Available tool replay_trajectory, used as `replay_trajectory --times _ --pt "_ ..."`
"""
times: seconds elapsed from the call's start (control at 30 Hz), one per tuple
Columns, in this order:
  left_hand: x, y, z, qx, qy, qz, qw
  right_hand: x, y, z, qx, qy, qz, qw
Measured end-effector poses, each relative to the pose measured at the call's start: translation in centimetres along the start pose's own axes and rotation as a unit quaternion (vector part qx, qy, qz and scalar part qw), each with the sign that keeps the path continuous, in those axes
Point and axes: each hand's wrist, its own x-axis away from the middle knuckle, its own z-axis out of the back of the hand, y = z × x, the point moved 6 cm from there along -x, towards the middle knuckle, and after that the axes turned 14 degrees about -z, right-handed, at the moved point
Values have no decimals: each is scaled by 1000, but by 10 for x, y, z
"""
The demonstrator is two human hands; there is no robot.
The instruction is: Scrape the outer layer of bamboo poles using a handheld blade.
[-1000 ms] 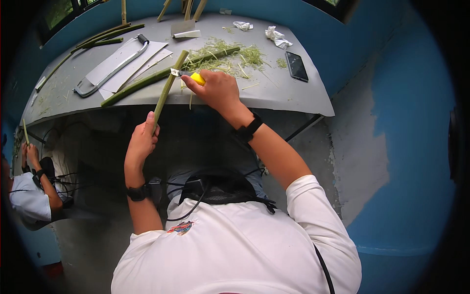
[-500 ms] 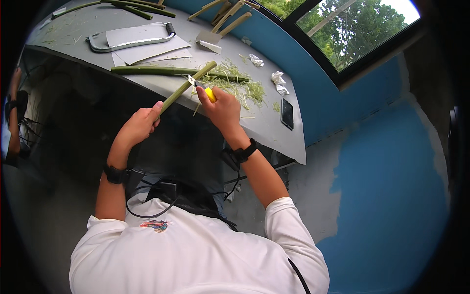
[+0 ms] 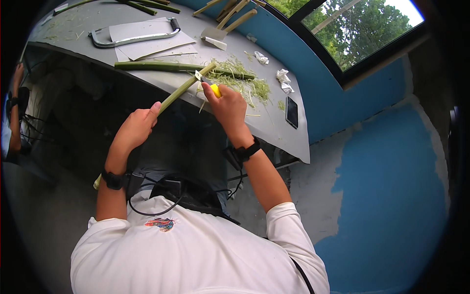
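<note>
My left hand (image 3: 135, 127) is closed around a green bamboo pole (image 3: 180, 93). The pole slants up to the right past the table's front edge, and its lower end shows beside my left forearm. In my right hand (image 3: 229, 109) is a utility knife (image 3: 216, 90) with a yellow handle. Its blade rests against the pole a little below the upper tip. Beyond that tip, a second bamboo pole (image 3: 156, 65) lies along the table. Pale green shavings (image 3: 257, 90) are heaped around its right end.
On the grey table (image 3: 274, 128) are a hacksaw frame (image 3: 134, 41) on paper sheets (image 3: 147, 30), a phone (image 3: 292, 112), crumpled tissues (image 3: 284, 80) and wooden-handled tools (image 3: 241, 20). More bamboo (image 3: 156, 6) lies at the back. A blue wall (image 3: 387, 181) stands right. Another person's arm (image 3: 16, 108) shows far left.
The knife blade has moved up the held pole, closer to its tip. The pole's lower end has come into sight by my left forearm. The whole view has shifted slightly.
</note>
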Motion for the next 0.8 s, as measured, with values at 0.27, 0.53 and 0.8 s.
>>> replay_trajectory --times 0.27,0.53,0.8 --pt "32 -14 12 62 -13 59 996 2 2 -1 -4 4 -23 1000" --pt "95 -42 44 167 -70 207 962 -6 11 -5 20 3 -61 998" --pt "21 -21 6 171 -62 80 980 -4 3 0 -9 21 -18 1000"
